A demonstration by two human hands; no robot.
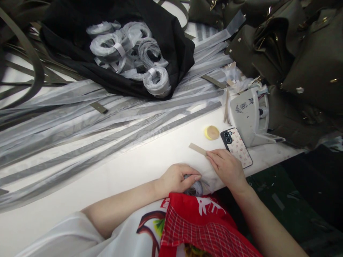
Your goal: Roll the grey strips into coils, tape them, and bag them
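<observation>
My left hand (178,178) rests at the near edge of the white table (128,171), fingers curled round a small coiled grey strip (197,187). My right hand (226,167) lies just to its right with the fingers together and flat. Its fingertips press on the end of a short tan strip (197,149) on the table. Whether the right hand also touches the grey coil is hidden.
Long grey strips (107,121) cover the table's left and middle. A black cloth (174,46) holds wrapped strip rolls (157,80). A yellow tape roll (212,132), a phone (237,147), a white dispenser (248,116) and dark green bags (308,53) stand at the right.
</observation>
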